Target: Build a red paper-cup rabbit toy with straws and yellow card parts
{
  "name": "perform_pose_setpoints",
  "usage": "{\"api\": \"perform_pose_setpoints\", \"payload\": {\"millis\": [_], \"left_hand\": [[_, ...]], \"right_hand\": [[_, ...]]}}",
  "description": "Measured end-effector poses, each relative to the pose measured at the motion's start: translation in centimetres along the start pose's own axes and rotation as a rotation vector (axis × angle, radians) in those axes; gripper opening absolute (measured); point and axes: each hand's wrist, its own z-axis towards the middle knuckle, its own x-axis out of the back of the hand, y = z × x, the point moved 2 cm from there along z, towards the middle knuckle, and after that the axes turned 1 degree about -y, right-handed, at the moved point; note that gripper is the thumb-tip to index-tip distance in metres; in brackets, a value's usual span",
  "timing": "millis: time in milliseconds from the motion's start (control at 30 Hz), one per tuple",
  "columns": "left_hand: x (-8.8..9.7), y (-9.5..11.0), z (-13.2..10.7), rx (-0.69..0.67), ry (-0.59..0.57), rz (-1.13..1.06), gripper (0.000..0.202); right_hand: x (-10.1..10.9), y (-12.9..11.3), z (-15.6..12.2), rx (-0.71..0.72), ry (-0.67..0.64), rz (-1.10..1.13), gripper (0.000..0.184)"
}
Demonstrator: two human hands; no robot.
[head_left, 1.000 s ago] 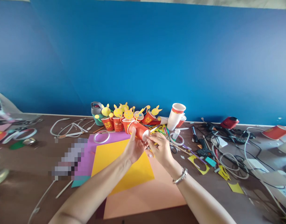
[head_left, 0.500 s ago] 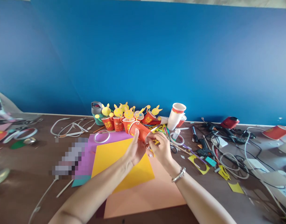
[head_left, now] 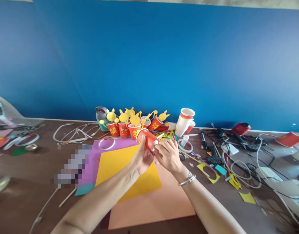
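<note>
The left hand (head_left: 142, 158) grasps a tilted red cup (head_left: 147, 139); whether the right hand (head_left: 169, 155), at its end, pinches, I cannot tell.

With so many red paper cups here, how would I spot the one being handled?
Below the blue wall, find the cluster of red cups with yellow, long-eared heads. Just in front of it, the handled cup is tilted between the left hand and the right hand. Unlike those neighbours, it is held and shows no yellow head.
</note>
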Motion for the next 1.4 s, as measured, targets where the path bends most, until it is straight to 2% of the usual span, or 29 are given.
{"api": "perform_pose_setpoints", "payload": {"millis": [100, 167, 400, 500, 600, 667, 800, 867, 933, 1033, 1133, 1200, 1267, 1333, 1400], "left_hand": [[-0.2, 0.6, 0.1, -0.001, 0.032, 0.004, 0.048], [-0.3, 1.0, 0.3, -0.045, 0.064, 0.012, 0.047], [-0.2, 0.9, 0.3, -0.118, 0.031, 0.094, 0.047], [-0.2, 0.6, 0.1, -0.063, 0.019, 0.144, 0.047], [-0.2, 0.6, 0.0, -0.018, 0.043, 0.143, 0.041], [-0.1, 0.7, 0.2, 0.002, 0.027, 0.158, 0.038], [0.5, 0.8, 0.7, -0.037, 0.015, 0.234, 0.043], [0.8, 1.2, 0.8, -0.125, 0.013, 0.326, 0.044], [0.9, 1.7, 0.9, -0.238, -0.009, 0.509, 0.044], [1.2, 2.2, 1.4, -0.336, -0.035, 0.902, 0.054], [1.8, 2.3, 2.4, -0.446, -0.023, 1.243, 0.065], [2.3, 2.1, 3.2, -0.535, -0.067, 1.413, 0.065], [2.8, 1.7, 3.6, -0.609, -0.136, 1.525, 0.062], [3.4, 1.2, 3.6, -0.674, -0.182, 1.595, 0.059], [4.2, 0.6, 3.2, -0.743, -0.168, 1.633, 0.062]], "right_hand": [[0.0, 0.1, 0.2, 0.063, -0.044, 0.024, 0.008], [0.0, 0.3, 0.4, 0.010, -0.054, 0.071, 0.010], [0.1, 0.8, 0.7, -0.456, -0.015, 0.342, 0.014], [-0.1, 1.2, 0.7, -0.617, -0.058, 0.405, 0.025], [-0.5, 2.0, 0.6, -0.775, -0.131, 0.610, 0.035], [-0.6, 2.6, 0.7, -0.823, -0.187, 0.724, 0.038], [0.2, 3.5, 1.0, -0.812, -0.290, 0.802, 0.033], [1.1, 3.8, 1.2, -0.778, -0.366, 0.825, 0.029], [2.0, 4.1, 1.3, -0.740, -0.416, 0.806, 0.025], [3.1, 5.1, 1.1, -0.721, -0.433, 0.608, 0.016], [3.2, 6.2, 0.5, -0.727, -0.570, 0.244, 0.012], [3.0, 6.7, 0.0, -0.736, -0.704, 0.064, 0.015], [2.7, 6.9, -0.5, -0.727, -0.789, 0.030, 0.021], [2.4, 6.6, -0.8, -0.656, -0.808, 0.143, 0.040], [2.0, 5.7, -0.8, -0.535, -0.783, 0.305, 0.065]]}}
